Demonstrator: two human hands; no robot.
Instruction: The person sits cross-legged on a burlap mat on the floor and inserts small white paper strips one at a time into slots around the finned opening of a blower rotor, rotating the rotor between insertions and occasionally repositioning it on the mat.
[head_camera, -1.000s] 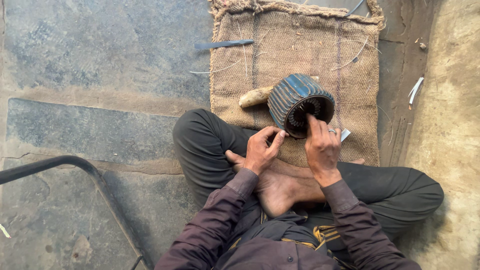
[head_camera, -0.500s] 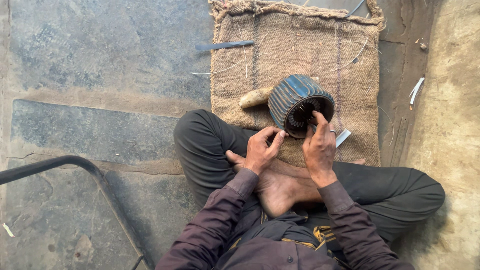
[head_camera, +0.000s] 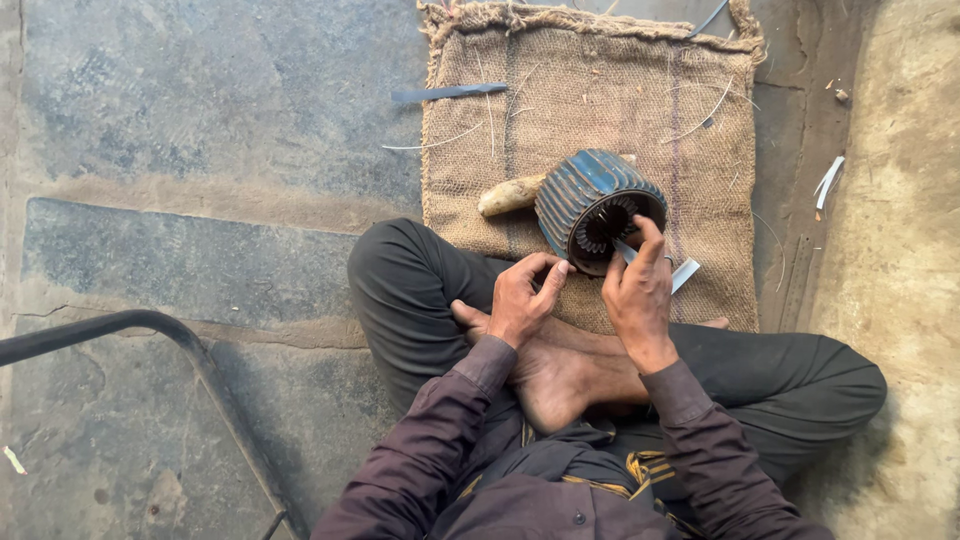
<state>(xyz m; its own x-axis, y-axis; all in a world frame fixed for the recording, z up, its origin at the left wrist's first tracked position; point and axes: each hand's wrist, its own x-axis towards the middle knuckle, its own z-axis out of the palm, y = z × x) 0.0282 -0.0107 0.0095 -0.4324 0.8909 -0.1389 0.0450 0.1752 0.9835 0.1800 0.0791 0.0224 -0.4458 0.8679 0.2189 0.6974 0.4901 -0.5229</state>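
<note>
Single head view, looking steeply down from above the seated person, fairly close. Lap and both hands fill lower centre; sack (head_camera: 590, 120) ahead, floor (head_camera: 200, 150) to the left.

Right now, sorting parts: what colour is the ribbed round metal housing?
Blue ribbed round metal housing, worn; head view.

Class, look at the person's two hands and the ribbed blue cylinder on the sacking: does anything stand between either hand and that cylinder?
Nothing visible does. The left hand has its fingers at the lower rim of the ribbed blue cylinder, and the right hand reaches into its open end, holding a thin pale strip there. Both are already at it.
</note>
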